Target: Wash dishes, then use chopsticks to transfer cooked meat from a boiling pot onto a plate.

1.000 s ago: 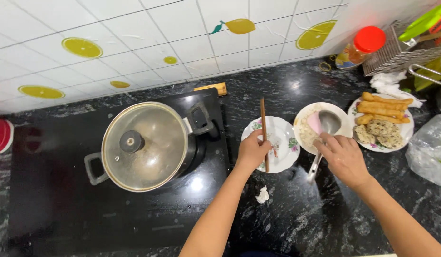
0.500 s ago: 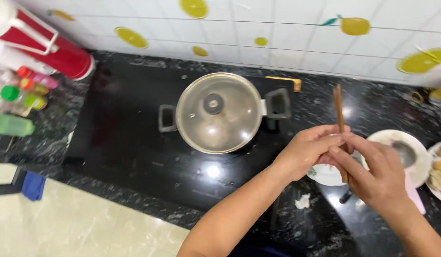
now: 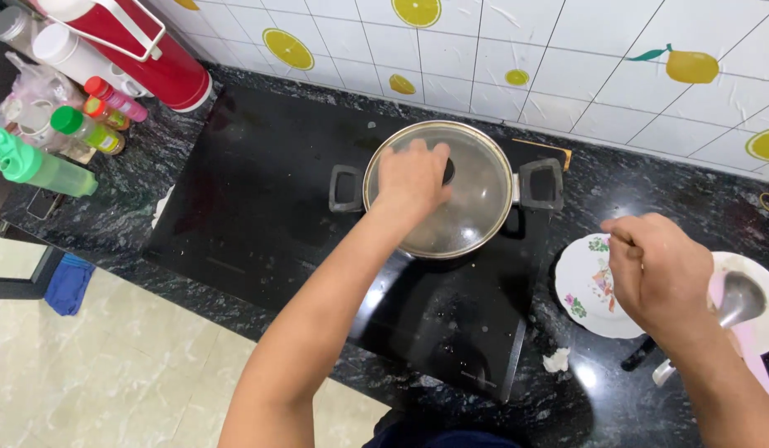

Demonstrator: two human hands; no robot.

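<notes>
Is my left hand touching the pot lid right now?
Touching. The head view shows the left hand lying on top of the glass lid, fingers curled over the black knob at its centre, with no gap visible.

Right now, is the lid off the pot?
No, the glass lid sits on the pot, with the left hand resting on its knob.
</notes>
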